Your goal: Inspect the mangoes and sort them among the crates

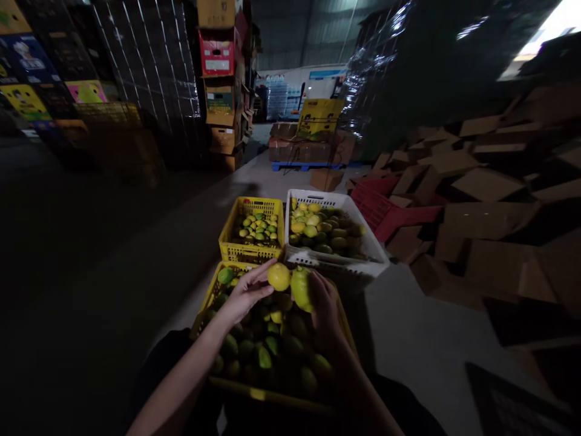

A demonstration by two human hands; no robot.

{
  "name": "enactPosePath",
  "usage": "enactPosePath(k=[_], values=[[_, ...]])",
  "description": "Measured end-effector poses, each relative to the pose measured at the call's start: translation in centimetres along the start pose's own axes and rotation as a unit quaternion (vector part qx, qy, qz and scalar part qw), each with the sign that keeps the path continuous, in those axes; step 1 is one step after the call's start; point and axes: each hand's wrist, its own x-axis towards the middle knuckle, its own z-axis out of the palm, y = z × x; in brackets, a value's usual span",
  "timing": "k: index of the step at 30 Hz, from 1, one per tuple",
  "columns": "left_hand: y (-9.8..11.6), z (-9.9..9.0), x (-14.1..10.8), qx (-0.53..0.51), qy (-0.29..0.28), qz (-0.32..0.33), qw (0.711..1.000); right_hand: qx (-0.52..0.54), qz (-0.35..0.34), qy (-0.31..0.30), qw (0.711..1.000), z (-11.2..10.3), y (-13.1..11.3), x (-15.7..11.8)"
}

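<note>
My left hand (pixel 249 292) grips a round yellow lemon (pixel 278 277) between thumb and fingers. Close beside it, my right hand (pixel 324 300) is closed around a larger, bumpy yellow-green lemon (pixel 301 289). Both fruits are held up over the near yellow crate (pixel 256 395), which holds many green and yellowish lemons, several of them in shadow. Beyond my hands stand a smaller-looking yellow crate (pixel 228 239) with mixed green and yellow lemons and a white crate (pixel 374 257) with yellow lemons on its left and darker green ones on its right.
Loose cardboard boxes (pixel 490 181) pile up on the right, with a red crate (pixel 379 209) at their edge. Stacked cartons (pixel 220 91) rise behind on the left. A blue pallet (pixel 306 165) carries boxes at the back. Grey floor (pixel 399 321) surrounds the crates.
</note>
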Motion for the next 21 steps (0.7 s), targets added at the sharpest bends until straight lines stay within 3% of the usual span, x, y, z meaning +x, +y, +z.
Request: enactPosePath(k=[3, 13, 17, 19, 21], values=[[0.0, 0.1, -0.2, -0.027, -0.003, -0.017, 0.999, -0.002, -0.016, 0.050, 0.999, 0.3, 0.2, 0.0], [0.1, 0.1, -0.6, -0.024, -0.004, -0.029, 0.999, 0.006, 0.023, 0.011, 1.000, 0.4, -0.5, -0.6], [0.0, 0.2, -0.6, -0.031, -0.006, -0.027, 0.999, 0.017, 0.038, 0.068, 0.997, 0.3, 0.3, -0.3], [-0.2, 0.1, -0.4, -0.020, 0.007, -0.027, 0.999, 0.014, 0.045, 0.073, 0.996, 0.3, 0.7, -0.2], [-0.6, -0.2, 0.0, 0.008, 0.046, -0.039, 0.998, 0.004, 0.047, 0.036, 0.998, 0.4, 0.8, -0.3]])
